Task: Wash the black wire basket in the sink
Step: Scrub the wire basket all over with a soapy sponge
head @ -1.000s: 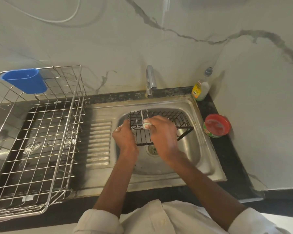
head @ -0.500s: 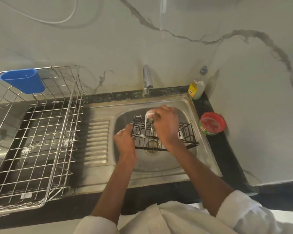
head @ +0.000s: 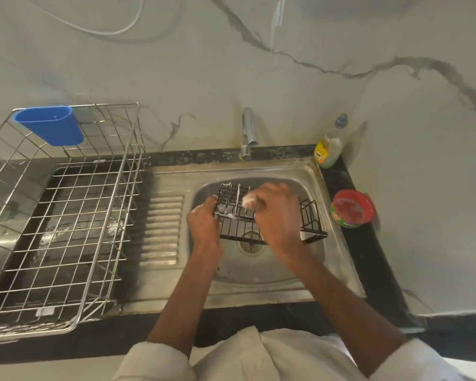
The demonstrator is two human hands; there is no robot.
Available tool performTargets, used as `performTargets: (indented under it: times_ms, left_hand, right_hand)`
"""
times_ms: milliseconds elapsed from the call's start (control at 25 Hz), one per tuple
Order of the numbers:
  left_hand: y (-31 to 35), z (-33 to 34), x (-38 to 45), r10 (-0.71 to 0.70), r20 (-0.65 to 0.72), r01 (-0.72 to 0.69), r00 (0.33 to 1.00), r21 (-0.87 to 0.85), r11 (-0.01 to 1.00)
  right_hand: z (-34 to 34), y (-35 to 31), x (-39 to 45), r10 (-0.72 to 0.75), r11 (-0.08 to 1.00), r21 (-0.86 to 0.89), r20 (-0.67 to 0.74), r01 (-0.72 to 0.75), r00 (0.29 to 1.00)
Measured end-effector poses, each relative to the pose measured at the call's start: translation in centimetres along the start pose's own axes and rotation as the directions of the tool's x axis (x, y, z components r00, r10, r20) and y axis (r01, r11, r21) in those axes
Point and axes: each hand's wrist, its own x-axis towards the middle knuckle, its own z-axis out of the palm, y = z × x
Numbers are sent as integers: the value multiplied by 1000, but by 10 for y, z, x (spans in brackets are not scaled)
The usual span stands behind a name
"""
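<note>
- The black wire basket [head: 308, 218] sat inside the sink [head: 318, 185] bowl, held above the drain [head: 250, 242], tilted with its left end raised.
- It was a rectangular frame of thin black rods with upright dividers at the left end and a short wire wall at the right end.
- White foam clung to the upright rods and the left top rail.
- Your left hand [head: 204, 220] gripped the left rim, fingers curled round the wire, with suds on the knuckles.
- Your right hand [head: 276, 215] was closed round a small white soapy scrubber [head: 248, 200], pressing it against the upright rods. The hand was motion-blurred, so I couldn't tell the finger detail.
- The tap [head: 248, 133] stood at the back edge of the sink, directly behind the basket.
- A dish soap bottle [head: 329, 148] stood in the back right corner with a yellow label; its writing was too small to read.
- A red round tub [head: 352, 209] sat on the black counter [head: 368, 257] right of the sink. It had a green side band with red lettering, not legible.
- A steel drying rack [head: 66, 215] stood left of the sink, with a blue plastic cup [head: 50, 125] hung on its back rail.
</note>
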Motion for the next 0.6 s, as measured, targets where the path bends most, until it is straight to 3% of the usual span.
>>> performTargets:
  times_ms: [80,160,240,360,520,600]
  left_hand:
    - [4,-2,6,-29,-6,29,1000,-20,999]
    - [5,-2,9,-30,14,30,999,-3,1000]
    - [3,0,11,-24,13,24,1000,5,1000]
    - [-3,1,22,-37,-14,37,999,6,999]
    - [-10,4,32,-45,-24,45,999,-2,999]
    - [-9,11,31,-51,-47,51,998,-4,999]
  right_hand:
    - [-1,4,-7,-71,997,32,37,70,997]
    - [-1,15,16,57,998,19,-43,-56,997]
    - [2,12,27,111,994,19,-30,-111,993]
    - [3,11,0,3,1000,31,74,-5,997]
    - [-3,35,10,296,955,13,-51,-296,954]
    - [8,17,6,172,981,84,18,-173,985]
